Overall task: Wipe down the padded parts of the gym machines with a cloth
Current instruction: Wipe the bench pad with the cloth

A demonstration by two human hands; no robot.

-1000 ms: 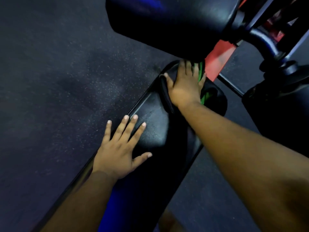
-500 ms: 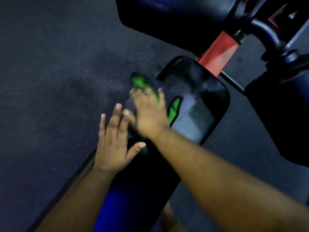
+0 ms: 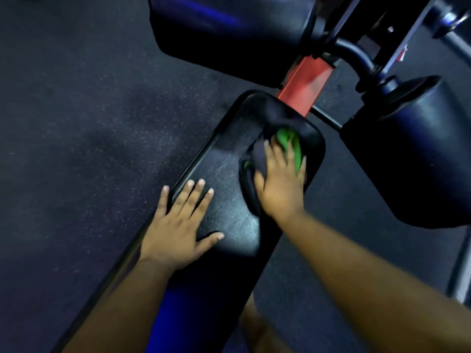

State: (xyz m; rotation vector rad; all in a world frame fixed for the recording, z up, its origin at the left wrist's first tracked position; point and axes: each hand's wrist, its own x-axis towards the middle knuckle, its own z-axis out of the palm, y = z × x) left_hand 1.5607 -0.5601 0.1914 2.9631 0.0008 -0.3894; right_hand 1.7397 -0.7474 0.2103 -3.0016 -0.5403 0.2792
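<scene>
Head view shows the right hand [image 3: 281, 184] at frame centre pressing a green cloth [image 3: 289, 143] flat-fingered onto the black pad [image 3: 229, 174], left hand [image 3: 178, 225] splayed wide beside it.

Left hand [image 3: 175, 230] flat, fingers straight and spread, palm down. Right hand [image 3: 281, 184] further forward, palm down, fingers straight, pressing. Both forearms bare, stretched forward.

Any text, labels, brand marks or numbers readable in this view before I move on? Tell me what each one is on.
None can be read.
A red and white patch on the machine frame at the upper right may be a sticker; too blurred and small to tell.
The bench pad, the green and dark cloth under the right hand and the red frame bar show no print.
</scene>
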